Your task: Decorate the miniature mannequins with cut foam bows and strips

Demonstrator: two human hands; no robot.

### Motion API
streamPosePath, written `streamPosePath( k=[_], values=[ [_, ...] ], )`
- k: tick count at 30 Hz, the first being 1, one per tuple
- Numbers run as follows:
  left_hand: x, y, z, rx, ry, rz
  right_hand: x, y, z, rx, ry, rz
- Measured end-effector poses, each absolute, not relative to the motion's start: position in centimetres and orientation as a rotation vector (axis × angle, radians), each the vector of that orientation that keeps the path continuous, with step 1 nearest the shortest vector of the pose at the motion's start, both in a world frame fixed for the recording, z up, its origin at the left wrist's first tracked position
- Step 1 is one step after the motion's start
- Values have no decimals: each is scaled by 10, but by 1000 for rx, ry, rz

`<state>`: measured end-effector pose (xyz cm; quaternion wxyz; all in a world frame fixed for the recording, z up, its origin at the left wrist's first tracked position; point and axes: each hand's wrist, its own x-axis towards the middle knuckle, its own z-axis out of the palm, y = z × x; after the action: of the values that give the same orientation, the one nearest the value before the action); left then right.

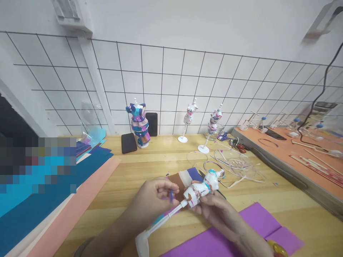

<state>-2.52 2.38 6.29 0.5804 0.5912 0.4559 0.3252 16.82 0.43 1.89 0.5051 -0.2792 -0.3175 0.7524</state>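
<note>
My right hand [218,208] grips a small white dress-form mannequin [202,189] on a stand, tilted with its neck to the upper right. Scraps of turquoise, brown and purple cover parts of its torso. Its stand pole runs down to the lower left, ending in a white base [142,242]. Close to the mannequin's lower end, my left hand [158,194] pinches a small blue strip [171,195] between its fingers. Beneath the hands lie brown, white and blue sheets [184,176], partly hidden.
Purple sheet [257,221] lies front right; coloured sheets [88,182] are stacked at left. Along the wall stand a dressed mannequin [139,125], two white mannequins [189,113] and phones [129,142]. Tangled thin strips [235,160] lie at right, before an orange-topped table [289,142].
</note>
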Motion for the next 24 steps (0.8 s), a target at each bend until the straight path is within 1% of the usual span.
streamPosePath(
  k=[5,10,18,24],
  values=[
    [-17,16,60,1984,1157,827,163,4,15,-797,-899,1735],
    [-16,13,47,2467,1196,661,160,5,8,-954,-815,1597],
    [-16,10,43,2847,1282,235,153,3,7,-1132,-926,1358],
    [-16,9,42,3047,1307,247,155,3,0,-1194,-971,1326]
  ],
)
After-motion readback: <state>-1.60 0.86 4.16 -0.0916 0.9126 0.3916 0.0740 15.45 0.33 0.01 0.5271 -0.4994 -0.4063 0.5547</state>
